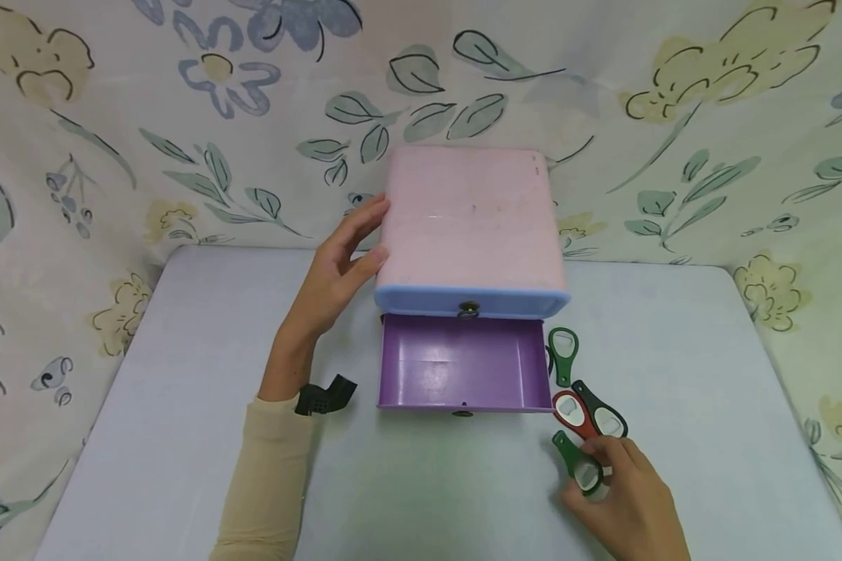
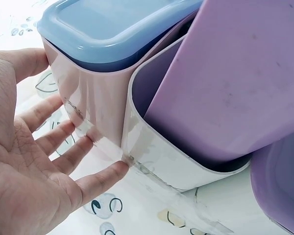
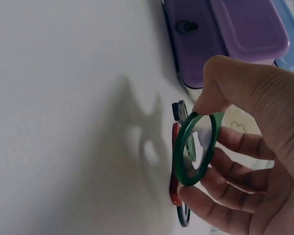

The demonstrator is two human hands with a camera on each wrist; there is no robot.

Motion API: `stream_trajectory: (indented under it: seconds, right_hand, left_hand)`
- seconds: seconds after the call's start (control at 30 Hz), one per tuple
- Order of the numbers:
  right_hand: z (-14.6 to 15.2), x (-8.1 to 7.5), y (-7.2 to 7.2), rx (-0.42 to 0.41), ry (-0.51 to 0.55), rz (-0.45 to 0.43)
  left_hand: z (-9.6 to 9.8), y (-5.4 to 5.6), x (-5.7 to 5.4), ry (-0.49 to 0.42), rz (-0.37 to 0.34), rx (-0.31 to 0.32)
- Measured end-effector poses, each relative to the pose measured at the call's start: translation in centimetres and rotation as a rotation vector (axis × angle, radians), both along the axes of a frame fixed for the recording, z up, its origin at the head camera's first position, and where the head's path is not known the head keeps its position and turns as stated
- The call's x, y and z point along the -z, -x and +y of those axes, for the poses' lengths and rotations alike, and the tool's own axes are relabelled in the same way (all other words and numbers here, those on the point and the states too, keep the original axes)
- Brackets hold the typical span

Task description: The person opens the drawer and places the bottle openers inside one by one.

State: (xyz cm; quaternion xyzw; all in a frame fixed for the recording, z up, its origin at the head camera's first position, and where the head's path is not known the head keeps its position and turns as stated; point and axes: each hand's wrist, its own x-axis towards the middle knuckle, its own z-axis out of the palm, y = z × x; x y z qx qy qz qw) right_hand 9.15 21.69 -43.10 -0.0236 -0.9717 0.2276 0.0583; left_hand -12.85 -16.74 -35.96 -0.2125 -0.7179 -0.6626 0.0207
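Observation:
A small drawer cabinet (image 1: 470, 218) has a pink top and a blue front drawer (image 2: 93, 29) at the top. Below it, a purple drawer (image 1: 463, 362) is pulled out, its inside floor showing. My left hand (image 1: 331, 276) rests against the cabinet's left side, fingers spread and nearly straight. At the right, my right hand (image 1: 631, 499) pinches a green bottle opener (image 3: 179, 152) by its ring end between thumb and fingers. Just beyond it on the table lie a red bottle opener (image 1: 585, 423), a black one (image 1: 591, 399) and another green one (image 1: 564, 371).
A dark curved edge of another object peeks out beside the drawer's right wall. The cabinet stands at the back of the white table (image 1: 688, 374), near a flower-print cloth (image 1: 589, 47). Another purple drawer front (image 2: 284, 181) sits lower down. A black strap (image 1: 325, 395) circles the left wrist.

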Motion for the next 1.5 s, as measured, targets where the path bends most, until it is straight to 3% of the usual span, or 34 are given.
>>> stream_trajectory:
  seconds: [0.37,0.73,1.03,1.33,1.5]
  right_hand:
    - [-0.7,-1.2,1.1,-0.076,0.151,0.213]
    - [-0.3,-3.9,2.9,-0.167,0.204,0.28]
    - [-0.5,-6.1,4.3,-0.208,0.194,0.248]
    - [-1.7,-8.4,7.0,-0.384,0.131,0.343]
    - [-2.3,-9.0,8.0,-0.432,0.108,0.338]
  left_hand:
    - [0.1,0.0,-0.2,0.006,0.001,-0.005]
    - [0.1,-0.1,-0.2,0.001,-0.005,-0.004]
    - [0.0,0.0,-0.1,0.004,0.0,0.0]
    - [0.0,0.1,-0.1,-0.004,0.013,0.004]
    - [0.1,0.1,-0.1,0.001,0.008,-0.002]
